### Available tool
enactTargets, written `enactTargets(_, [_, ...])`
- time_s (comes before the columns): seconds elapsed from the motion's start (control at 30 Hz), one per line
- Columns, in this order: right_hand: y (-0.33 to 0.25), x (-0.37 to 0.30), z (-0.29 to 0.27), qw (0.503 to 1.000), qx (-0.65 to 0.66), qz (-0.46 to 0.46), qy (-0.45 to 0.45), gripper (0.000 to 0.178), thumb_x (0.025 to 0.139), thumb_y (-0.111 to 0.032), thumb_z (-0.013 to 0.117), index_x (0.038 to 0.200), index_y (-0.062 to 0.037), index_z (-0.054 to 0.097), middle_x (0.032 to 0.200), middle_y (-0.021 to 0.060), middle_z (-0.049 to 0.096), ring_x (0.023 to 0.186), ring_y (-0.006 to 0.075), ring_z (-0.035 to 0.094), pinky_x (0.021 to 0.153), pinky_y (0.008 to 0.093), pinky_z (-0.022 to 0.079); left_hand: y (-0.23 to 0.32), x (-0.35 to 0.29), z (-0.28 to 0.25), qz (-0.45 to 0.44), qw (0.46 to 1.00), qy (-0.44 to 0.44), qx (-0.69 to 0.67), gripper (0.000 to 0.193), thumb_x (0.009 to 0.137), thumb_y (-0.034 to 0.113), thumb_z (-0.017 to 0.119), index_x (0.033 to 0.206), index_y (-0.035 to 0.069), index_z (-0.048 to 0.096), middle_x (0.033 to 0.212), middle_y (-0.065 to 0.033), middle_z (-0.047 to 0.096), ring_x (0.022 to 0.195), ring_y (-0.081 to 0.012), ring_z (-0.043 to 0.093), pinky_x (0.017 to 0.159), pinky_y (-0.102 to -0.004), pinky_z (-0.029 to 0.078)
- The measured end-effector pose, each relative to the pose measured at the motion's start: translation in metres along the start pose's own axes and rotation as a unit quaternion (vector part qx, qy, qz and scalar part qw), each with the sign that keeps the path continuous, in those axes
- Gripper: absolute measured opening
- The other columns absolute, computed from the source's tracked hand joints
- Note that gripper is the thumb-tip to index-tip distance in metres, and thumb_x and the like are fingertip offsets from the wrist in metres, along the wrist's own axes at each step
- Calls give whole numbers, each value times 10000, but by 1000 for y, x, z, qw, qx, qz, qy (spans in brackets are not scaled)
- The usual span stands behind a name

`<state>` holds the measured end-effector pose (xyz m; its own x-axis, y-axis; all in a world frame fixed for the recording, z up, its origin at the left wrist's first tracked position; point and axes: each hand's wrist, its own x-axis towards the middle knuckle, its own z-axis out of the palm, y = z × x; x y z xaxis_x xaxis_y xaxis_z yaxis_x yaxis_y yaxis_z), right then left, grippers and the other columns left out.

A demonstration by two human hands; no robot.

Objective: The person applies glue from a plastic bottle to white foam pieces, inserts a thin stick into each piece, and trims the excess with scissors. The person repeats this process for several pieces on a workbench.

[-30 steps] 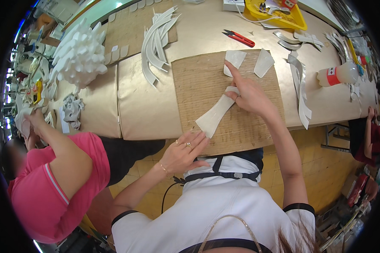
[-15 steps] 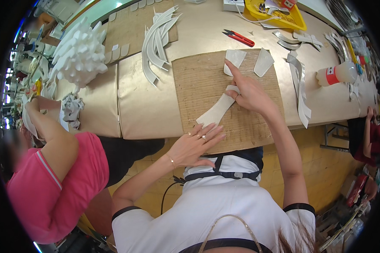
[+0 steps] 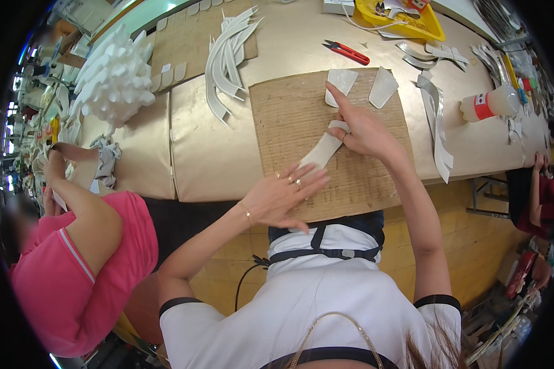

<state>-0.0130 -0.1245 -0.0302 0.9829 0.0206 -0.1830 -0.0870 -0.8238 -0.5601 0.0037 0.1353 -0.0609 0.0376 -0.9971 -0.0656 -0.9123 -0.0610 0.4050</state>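
A curved off-white strip (image 3: 324,150) lies aslant on a sheet of brown cardboard (image 3: 283,117). At its upper end, my right hand (image 3: 366,132) pinches it between the thumb and curled fingers, with the index finger stretched out. My left hand (image 3: 283,195), rings on its fingers, lies flat with spread fingers over the strip's lower end and hides it. Just beyond my right hand rest two off-white tapered pieces, one flat piece (image 3: 345,80) partly behind my index fingertip and another tapered piece (image 3: 383,88) to its right.
Red-handled thread snips (image 3: 349,54), a yellow tray (image 3: 437,27) and a bottle (image 3: 489,103) stand beyond. Curved white strips (image 3: 224,67) lie left of the cardboard, silvery strips (image 3: 434,123) right. A lumpy white foam-like object (image 3: 117,80) and a co-worker in pink (image 3: 104,264) are at left.
My left hand has slid up along the strip, covering more of its lower part. My right hand keeps its hold. The co-worker's arm at left has shifted.
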Motion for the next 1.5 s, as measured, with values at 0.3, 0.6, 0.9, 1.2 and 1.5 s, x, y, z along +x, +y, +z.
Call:
enactTargets(0.3, [2, 2, 0, 1000, -3, 10, -16, 877, 856, -172, 696, 1544, -116, 156, 959, 213, 672, 919, 393, 646, 781, 475, 499, 16, -46, 6, 25, 999, -38, 22, 1026, 780, 752, 503, 1503, 55, 290, 1538, -134, 344, 1417, -305, 323, 1169, -440, 249])
enactTargets(0.6, [1, 1, -5, 999, 12, 26, -35, 895, 851, -180, 700, 1547, -121, 139, 1020, 223, 672, 965, 397, 640, 840, 468, 503, 22, -1, -21, 58, 974, 219, 10, 965, 755, 715, 610, 1400, 24, 415, 1468, -182, 435, 1363, -312, 419, 1153, -455, 283])
enactTargets(0.9, [5, 5, -10, 995, 85, 18, -42, 922, 828, -182, 709, 1551, -114, 141, 969, 193, 666, 914, 370, 638, 820, 435, 499, 8, 47, -4, -63, 996, 64, 2, 1020, 835, 712, 492, 1533, 31, 191, 1516, -219, 350, 1428, -337, 303, 1198, -447, 190])
enactTargets(1.2, [1, 4, -12, 996, 79, 21, -29, 921, 825, -168, 705, 1552, -102, 143, 896, 175, 663, 858, 348, 634, 776, 429, 494, 27, 15, -14, -95, 992, 80, -23, 1017, 799, 728, 539, 1477, 4, 315, 1447, -212, 456, 1390, -360, 372, 1183, -479, 210])
enactTargets(1.5, [-1, -97, 3, 903, 287, 202, 247, 739, 884, -32, 613, 1522, -89, 246, 632, -3, 527, 564, 66, 470, 544, 230, 382, 66, -8, 0, -248, 884, 396, -15, 563, 880, 319, 695, 1326, 25, 519, 1448, -225, 452, 1370, -351, 408, 1106, -479, 295])
